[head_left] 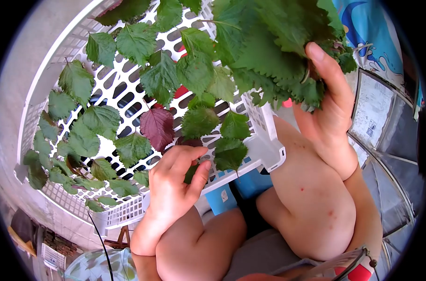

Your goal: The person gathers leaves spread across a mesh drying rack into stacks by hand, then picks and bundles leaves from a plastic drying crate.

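Note:
My right hand (327, 96) grips a thick stack of green perilla leaves (273, 47) with toothed edges; its thumb presses on the near side of the stack and some of the fingers are hidden. Low over the near edge of a white plastic basket (269, 133) is my left hand (173, 175), its thumb and forefinger curved and apart. A small green leaf (191, 173) shows in the gap between them. Just beyond the fingers lies a purple leaf (157, 129), and to their right a green leaf (229, 153). Many loose green leaves (100, 121) are spread over the basket's slotted bottom.
The basket rests tilted in front of my bare knees (311, 206). A blue container (222, 199) shows beneath it. Printed blue cloth (372, 37) and a framed grey panel (372, 110) stand at the right. Concrete floor (30, 33) lies at the left.

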### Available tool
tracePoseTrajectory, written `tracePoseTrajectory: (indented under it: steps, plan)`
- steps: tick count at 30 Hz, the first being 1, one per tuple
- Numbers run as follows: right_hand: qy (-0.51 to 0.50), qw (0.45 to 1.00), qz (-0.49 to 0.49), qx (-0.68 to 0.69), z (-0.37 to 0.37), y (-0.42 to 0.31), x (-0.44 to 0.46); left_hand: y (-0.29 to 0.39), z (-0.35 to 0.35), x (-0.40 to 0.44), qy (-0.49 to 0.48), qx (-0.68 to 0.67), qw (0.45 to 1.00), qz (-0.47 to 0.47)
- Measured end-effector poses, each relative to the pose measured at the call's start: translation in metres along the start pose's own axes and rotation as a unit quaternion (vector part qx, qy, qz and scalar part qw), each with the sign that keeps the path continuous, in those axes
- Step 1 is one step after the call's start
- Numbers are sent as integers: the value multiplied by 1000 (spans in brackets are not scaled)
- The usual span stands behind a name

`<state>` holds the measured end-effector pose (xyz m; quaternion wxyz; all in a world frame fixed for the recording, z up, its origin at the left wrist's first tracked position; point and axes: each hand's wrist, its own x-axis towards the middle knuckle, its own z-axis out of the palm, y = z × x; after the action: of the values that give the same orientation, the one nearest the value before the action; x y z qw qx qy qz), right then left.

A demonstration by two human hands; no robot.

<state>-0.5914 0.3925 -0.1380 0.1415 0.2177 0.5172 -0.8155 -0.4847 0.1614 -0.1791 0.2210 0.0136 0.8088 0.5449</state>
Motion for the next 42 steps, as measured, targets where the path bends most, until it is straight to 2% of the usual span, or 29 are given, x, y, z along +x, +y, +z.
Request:
tracePoseTrajectory:
  steps: [2,4,11,17,20,23,29,33,36,38,42]
  plan:
    - [10,1000,-8,-11,4,-2,0,-1,0,0,-5,4,1000,6]
    - [34,998,-23,39,8,-5,0,-2,-1,-1,-6,10,1000,14]
    - [35,999,-33,24,5,-5,0,0,0,0,-6,11,1000,16]
    - [-51,996,3,75,10,-7,0,-1,-1,0,-3,13,1000,22]
    - [51,996,-46,-58,27,-6,-1,0,-1,0,-4,15,1000,23]
    - [76,995,-21,-69,26,-5,-1,5,-5,1,-17,18,1000,10]
    - [104,991,-39,-80,23,2,1,3,-5,1,-17,17,1000,16]
    - [88,993,-25,-76,16,3,-1,3,-6,0,-10,13,1000,22]
    - [47,999,18,17,9,0,-2,3,-7,-1,-12,13,1000,21]
    - [74,997,1,6,9,3,-2,1,-7,-2,-1,15,1000,25]
    - [66,997,-30,-19,10,7,-1,-1,-7,-4,10,19,999,32]
